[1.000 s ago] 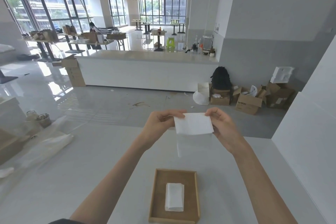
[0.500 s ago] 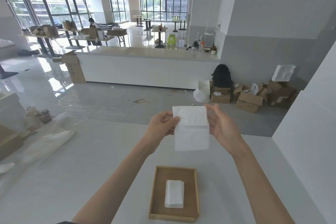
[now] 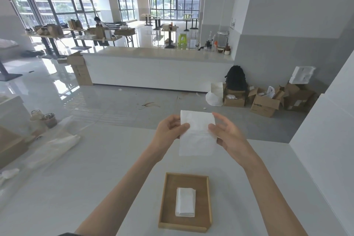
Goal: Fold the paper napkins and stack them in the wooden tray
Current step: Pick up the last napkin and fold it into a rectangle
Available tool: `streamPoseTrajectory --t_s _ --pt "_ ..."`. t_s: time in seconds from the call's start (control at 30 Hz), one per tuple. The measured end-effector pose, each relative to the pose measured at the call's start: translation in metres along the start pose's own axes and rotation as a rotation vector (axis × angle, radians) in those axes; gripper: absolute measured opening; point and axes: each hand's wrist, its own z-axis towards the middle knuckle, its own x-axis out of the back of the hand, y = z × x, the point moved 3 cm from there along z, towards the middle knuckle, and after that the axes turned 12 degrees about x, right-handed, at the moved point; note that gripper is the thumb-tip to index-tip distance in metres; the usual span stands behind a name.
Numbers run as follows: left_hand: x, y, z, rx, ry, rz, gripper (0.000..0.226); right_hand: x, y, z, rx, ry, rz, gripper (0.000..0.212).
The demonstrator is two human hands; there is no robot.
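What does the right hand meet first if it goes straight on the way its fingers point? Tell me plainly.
The right hand points left, into the white paper napkin it holds by the edge. Beyond that sheet, likely the left hand gripping the opposite edge. Depth is unclear.

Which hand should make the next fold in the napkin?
Probably the right hand: it holds the napkin by its right edge loosely, fingers spread, while the left hand pinches the other edge as an anchor.
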Motion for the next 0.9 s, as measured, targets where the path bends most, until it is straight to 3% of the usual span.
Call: streamPoseTrajectory --t_s 0.4,0.53,0.7,0.9 --pt "0.0043 0.0019 -0.0041 0.014 -0.074 0.027 0.016 -0.0036 0.0013 0.0005 0.057 -0.039 0.056 0.052" --pt "0.0027 0.0041 -0.0071 0.006 -0.122 0.075 0.018 -0.0002 0.0038 0.0004 0.079 0.018 0.042 0.045" --pt "0.0006 0.0071 -0.0064 -0.018 -0.066 0.070 0.025 0.0021 0.0029 -0.0008 0.057 -0.073 -0.036 0.036" --pt "0.0016 0.0099 -0.0088 -0.053 -0.041 0.101 0.029 0.0044 0.0012 -0.0022 0.083 -0.022 -0.112 0.017"
